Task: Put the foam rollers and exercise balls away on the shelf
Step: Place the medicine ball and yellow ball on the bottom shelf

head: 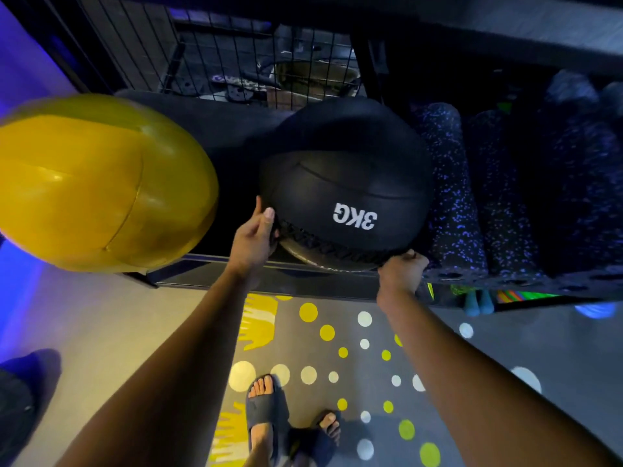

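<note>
Hands both grip the black 3KG ball (347, 193) at the shelf's front edge (215, 281), left hand (253, 237) w/ fingers wrapped on its side, right hand (401, 269) curled under; I'd push it fully in btwn yellow ball (97, 183) & speckled rollers (451, 197) before releasing.

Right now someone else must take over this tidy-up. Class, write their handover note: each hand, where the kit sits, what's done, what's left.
Left hand and right hand both grip the black 3KG ball at the shelf's front edge.
Yellow ball sits left of it; speckled foam rollers lie to its right, already shelved.
Left: seat the 3KG ball fully, then let go.
</note>
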`<control>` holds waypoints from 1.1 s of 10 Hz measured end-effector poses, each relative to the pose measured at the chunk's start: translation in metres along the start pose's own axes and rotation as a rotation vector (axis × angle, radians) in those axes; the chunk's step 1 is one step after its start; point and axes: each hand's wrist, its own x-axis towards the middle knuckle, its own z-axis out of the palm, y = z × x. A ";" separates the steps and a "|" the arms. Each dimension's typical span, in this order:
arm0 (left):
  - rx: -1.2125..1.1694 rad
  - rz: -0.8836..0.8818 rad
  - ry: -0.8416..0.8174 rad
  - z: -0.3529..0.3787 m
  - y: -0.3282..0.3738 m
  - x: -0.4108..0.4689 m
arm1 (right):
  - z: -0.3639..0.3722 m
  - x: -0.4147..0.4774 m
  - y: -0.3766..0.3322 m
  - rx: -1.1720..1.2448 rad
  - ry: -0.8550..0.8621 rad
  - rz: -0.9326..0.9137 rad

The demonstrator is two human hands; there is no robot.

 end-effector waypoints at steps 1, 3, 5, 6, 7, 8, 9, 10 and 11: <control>0.035 0.015 0.023 0.015 0.008 0.000 | -0.001 0.008 -0.008 0.034 0.020 -0.002; 0.147 0.088 0.072 0.022 0.016 0.001 | -0.013 0.031 -0.025 -0.094 0.145 -0.159; 0.262 0.039 0.116 0.028 0.021 -0.018 | -0.033 0.031 -0.030 -0.135 0.056 -0.147; 0.326 0.035 0.128 0.020 0.015 -0.021 | -0.037 0.012 -0.037 -0.115 0.061 -0.195; 0.423 0.082 0.145 0.013 0.011 -0.018 | -0.037 -0.015 -0.044 -0.133 0.053 -0.338; 0.506 0.155 0.223 0.005 0.017 -0.023 | -0.020 -0.040 -0.038 -0.224 0.110 -0.701; 0.445 0.237 0.288 -0.028 0.023 -0.033 | 0.005 -0.077 -0.024 -0.362 0.173 -1.009; 0.548 0.435 0.403 -0.087 0.037 -0.044 | 0.046 -0.125 -0.007 -0.451 0.056 -1.146; 0.721 0.702 0.572 -0.165 0.066 -0.045 | 0.096 -0.161 0.000 -0.424 -0.119 -1.162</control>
